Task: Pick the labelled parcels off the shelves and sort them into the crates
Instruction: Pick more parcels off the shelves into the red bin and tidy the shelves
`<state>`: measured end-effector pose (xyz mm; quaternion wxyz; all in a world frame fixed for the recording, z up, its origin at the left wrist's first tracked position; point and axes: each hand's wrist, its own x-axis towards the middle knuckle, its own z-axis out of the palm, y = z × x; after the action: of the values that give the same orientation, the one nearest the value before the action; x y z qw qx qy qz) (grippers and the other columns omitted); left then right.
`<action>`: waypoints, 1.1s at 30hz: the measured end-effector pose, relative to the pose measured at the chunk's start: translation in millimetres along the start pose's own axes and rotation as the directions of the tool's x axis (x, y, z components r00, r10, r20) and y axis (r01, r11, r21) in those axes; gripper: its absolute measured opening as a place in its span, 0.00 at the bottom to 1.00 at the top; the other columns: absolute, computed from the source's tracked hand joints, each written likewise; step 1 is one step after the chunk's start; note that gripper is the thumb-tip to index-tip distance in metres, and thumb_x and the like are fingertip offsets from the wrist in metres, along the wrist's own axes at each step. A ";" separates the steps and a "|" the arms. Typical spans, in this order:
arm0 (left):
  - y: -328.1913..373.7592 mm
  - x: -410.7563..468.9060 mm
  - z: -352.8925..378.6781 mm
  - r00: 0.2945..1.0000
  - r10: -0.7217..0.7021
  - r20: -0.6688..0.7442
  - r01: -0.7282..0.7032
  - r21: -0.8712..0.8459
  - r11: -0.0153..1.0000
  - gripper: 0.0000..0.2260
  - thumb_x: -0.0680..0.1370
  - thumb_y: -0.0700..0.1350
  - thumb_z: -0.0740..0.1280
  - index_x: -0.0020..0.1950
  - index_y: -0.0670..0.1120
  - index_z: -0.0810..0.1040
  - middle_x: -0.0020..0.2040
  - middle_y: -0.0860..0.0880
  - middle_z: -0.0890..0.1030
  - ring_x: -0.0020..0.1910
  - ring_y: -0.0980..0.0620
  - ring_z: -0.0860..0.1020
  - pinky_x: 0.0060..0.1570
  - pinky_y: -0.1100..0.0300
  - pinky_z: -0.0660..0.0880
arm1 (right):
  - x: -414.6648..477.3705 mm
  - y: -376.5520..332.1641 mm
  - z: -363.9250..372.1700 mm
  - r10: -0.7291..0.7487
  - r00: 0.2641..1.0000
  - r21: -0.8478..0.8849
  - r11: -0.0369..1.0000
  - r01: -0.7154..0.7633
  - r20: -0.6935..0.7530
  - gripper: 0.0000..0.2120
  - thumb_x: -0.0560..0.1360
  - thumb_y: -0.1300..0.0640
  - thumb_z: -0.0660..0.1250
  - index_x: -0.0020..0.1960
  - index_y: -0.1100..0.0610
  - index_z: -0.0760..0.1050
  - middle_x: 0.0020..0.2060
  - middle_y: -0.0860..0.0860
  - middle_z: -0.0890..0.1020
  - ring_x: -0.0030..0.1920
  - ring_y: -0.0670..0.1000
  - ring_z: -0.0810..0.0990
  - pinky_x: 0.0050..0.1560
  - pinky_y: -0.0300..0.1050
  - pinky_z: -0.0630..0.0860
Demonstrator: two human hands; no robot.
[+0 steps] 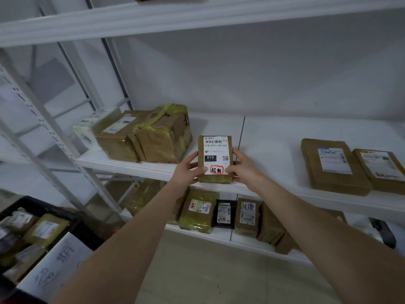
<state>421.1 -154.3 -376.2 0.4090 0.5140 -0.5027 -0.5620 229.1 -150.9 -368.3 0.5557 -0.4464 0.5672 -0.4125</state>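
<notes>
Item: small brown parcel [214, 159], label up, long axis pointing away, pinched at its near end between left hand [186, 170] and right hand [245, 170]; black crate [72, 218] lower left, nearer the left arm.

I see the parcel [214, 159] as brown cardboard under shiny clear tape, with a matt white paper label [217, 145]. The shelf [274, 139] beneath it looks smooth, matt white metal. Left of the parcel, a box [162, 139] wears wrinkled glossy yellowish tape. Below-left of it, the crate [52, 206] looks black plastic.
</notes>
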 end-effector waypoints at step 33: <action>-125.0 -309.0 -376.2 0.680 -0.283 -0.676 0.176 -0.224 0.959 0.32 0.74 0.34 0.70 0.74 0.52 0.64 0.50 0.52 0.79 0.46 0.52 0.80 0.44 0.54 0.81 | -110.2 82.4 493.6 0.081 0.803 -0.413 0.885 0.214 0.591 0.37 0.73 0.67 0.68 0.76 0.48 0.58 0.67 0.53 0.73 0.55 0.50 0.78 0.48 0.47 0.81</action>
<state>842.6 113.1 -435.3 0.5302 0.7174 -0.2001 -0.4051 716.4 -9.1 -439.7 0.5673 -0.6911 0.4298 -0.1258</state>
